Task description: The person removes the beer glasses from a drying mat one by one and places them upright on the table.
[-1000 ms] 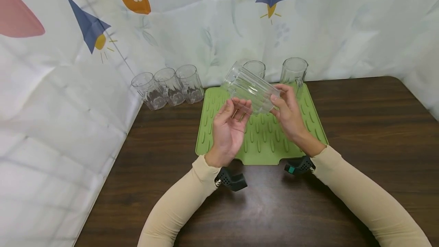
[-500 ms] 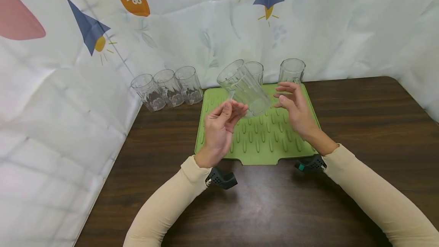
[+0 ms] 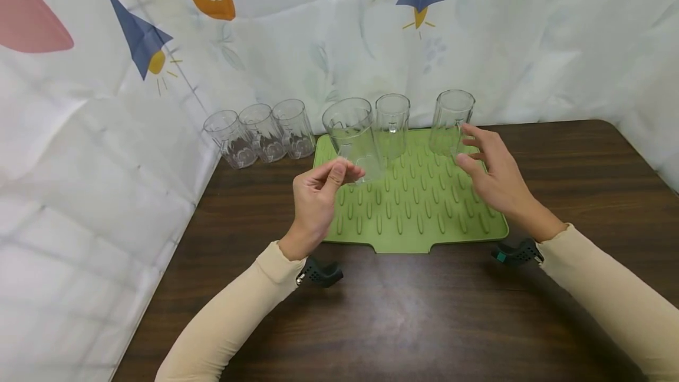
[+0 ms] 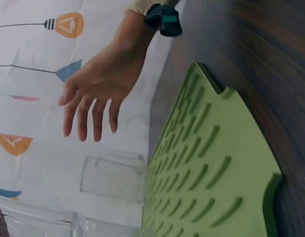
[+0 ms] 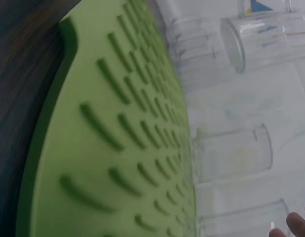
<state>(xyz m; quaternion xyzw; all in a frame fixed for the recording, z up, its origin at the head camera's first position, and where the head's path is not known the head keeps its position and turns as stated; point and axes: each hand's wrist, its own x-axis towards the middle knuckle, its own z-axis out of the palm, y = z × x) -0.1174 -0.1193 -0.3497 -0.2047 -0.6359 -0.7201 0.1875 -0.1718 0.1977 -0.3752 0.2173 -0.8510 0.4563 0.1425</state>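
Note:
My left hand grips a clear glass mug by its handle, rim up and slightly tilted, over the left part of a green ridged drying mat. In the left wrist view the held mug fills the lower left corner. My right hand is empty, its fingers spread and slightly bent, over the mat's right side. Its fingertips overlap the right-hand standing glass mug in the head view. A second glass mug stands at the mat's back edge, just right of the held one.
Three more clear mugs stand in a row on the dark wooden table, left of the mat. Behind the table hangs a white printed cloth, which also runs down the left side.
The right hand lets go of the mug and moves right. The left hand moves left with the mug by its handle, and the mug swings from strongly tilted to nearly upright.

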